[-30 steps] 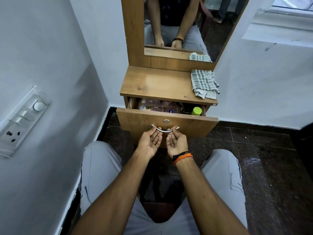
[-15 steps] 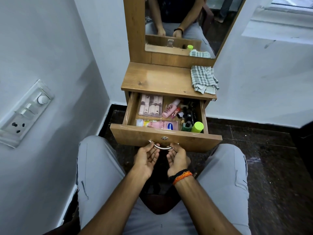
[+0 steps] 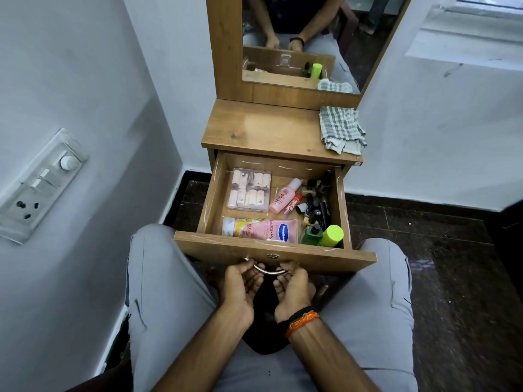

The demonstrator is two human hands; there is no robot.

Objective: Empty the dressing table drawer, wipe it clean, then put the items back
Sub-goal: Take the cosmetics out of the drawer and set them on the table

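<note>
Nearest me, my left hand [image 3: 240, 287] and right hand [image 3: 293, 290] sit palms-up under the curved chrome handle [image 3: 266, 269], fingers hooked round it, on the front panel of the open wooden drawer [image 3: 271, 251], which reaches out over my knees.

Inside, by the front edge, lies a pink Vaseline lotion tube [image 3: 261, 230]: soft, light, best taken round its middle. In the front right corner stands a lime-capped bottle [image 3: 331, 236] (smooth, probably slippery). Behind the tube sits a clear plastic box of pale pink cylinders [image 3: 249, 190], stiff; I'd lift it by its long edges. The dark little bottles [image 3: 315, 202] along the right wall overlap, so I can't count them.

Farthest, a grey checked cloth [image 3: 341, 130] lies on the counter's right edge.
</note>
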